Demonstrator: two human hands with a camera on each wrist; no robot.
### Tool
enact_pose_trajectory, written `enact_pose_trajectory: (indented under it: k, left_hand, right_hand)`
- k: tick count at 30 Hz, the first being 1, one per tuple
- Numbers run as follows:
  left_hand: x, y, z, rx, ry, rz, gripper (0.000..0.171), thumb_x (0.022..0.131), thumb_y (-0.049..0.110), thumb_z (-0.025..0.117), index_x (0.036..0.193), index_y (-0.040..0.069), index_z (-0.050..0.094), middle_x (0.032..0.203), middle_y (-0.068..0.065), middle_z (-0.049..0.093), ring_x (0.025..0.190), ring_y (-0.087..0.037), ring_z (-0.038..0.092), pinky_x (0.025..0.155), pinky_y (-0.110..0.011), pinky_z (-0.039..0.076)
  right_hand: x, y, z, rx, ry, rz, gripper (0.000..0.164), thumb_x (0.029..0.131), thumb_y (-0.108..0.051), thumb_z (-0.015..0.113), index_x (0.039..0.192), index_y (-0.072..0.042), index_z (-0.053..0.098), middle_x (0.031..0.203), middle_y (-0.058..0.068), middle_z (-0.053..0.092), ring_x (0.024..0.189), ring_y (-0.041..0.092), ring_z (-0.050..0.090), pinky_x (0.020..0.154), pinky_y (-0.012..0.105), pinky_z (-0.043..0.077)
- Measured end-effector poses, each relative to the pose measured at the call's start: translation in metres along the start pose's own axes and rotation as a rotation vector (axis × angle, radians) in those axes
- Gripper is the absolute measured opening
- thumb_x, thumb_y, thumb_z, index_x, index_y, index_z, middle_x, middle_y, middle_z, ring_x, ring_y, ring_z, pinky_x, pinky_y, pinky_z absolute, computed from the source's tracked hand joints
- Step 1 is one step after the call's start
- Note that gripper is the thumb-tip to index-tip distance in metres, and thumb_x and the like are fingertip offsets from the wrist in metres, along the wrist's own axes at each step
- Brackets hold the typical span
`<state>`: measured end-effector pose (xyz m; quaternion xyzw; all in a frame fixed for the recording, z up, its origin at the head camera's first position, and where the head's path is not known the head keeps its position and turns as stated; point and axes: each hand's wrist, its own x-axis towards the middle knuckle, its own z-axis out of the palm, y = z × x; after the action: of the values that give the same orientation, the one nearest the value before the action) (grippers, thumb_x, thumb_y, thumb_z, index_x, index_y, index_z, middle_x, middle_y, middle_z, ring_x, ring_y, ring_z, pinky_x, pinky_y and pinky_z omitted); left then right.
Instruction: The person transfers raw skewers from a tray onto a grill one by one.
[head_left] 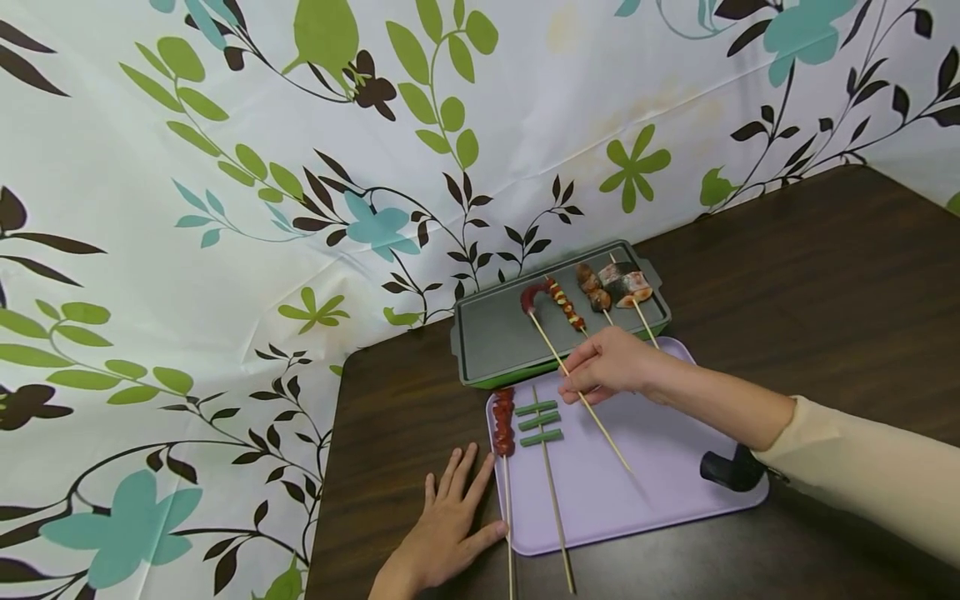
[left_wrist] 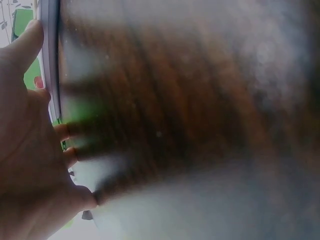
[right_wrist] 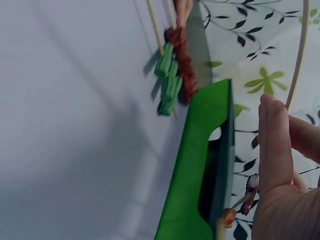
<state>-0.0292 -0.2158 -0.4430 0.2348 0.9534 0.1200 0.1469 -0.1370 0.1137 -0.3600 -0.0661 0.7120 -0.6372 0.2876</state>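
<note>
My right hand (head_left: 611, 364) pinches the stick of a skewer (head_left: 603, 429) over the tray. The skewer's dark red curled piece (head_left: 531, 296) is at the grill plate (head_left: 491, 333), and its bare end slants down toward the tray. In the right wrist view the stick (right_wrist: 300, 55) rises from between thumb and fingers. My left hand (head_left: 447, 533) rests with spread fingers on the table, its thumb at the left rim of the lilac tray (head_left: 660, 475). Beside it on the tray lie a skewer of red pieces (head_left: 504, 423) and a skewer of green vegetable sticks (head_left: 542, 419).
On the plate's right half lie a colourful skewer (head_left: 566, 304), a brown meat skewer (head_left: 594, 287) and a skewer with dark and pale chunks (head_left: 626, 283). A black object (head_left: 731, 469) shows under the right sleeve. Behind the dark wood table (head_left: 787, 308) hangs a patterned cloth (head_left: 247, 250).
</note>
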Motion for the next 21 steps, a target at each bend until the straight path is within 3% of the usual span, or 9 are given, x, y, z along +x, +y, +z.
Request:
enact_pose_trajectory:
  k: [7, 14, 21]
  left_hand:
    - [-0.001, 0.001, 0.001, 0.004, 0.008, 0.006, 0.078, 0.092, 0.065, 0.041, 0.155, 0.032, 0.008, 0.161, -0.008, 0.003, 0.146, -0.037, -0.002, 0.098, -0.077, 0.009]
    - [-0.001, 0.001, 0.001, 0.002, 0.012, 0.005, 0.078, 0.092, 0.065, 0.041, 0.155, 0.031, 0.009, 0.161, -0.007, 0.003, 0.146, -0.037, -0.001, 0.098, -0.077, 0.009]
    - [0.0, 0.0, 0.0, -0.01, 0.001, -0.002, 0.078, 0.092, 0.065, 0.041, 0.155, 0.031, 0.009, 0.161, -0.006, 0.002, 0.146, -0.036, -0.002, 0.099, -0.077, 0.007]
  right_hand:
    - [0.025, 0.002, 0.001, -0.03, 0.029, 0.045, 0.026, 0.084, -0.005, 0.071, 0.107, 0.007, 0.065, 0.085, 0.012, 0.073, 0.073, 0.017, 0.071, 0.062, 0.026, 0.056]
    - [0.034, -0.003, 0.002, -0.029, 0.051, 0.059, 0.021, 0.085, -0.002, 0.07, 0.103, 0.008, 0.066, 0.084, 0.013, 0.073, 0.072, 0.017, 0.071, 0.061, 0.025, 0.055]
    - [0.037, -0.005, 0.001, -0.033, 0.059, 0.086, 0.034, 0.089, -0.004, 0.065, 0.118, 0.012, 0.058, 0.09, 0.015, 0.073, 0.077, 0.02, 0.072, 0.063, 0.025, 0.056]
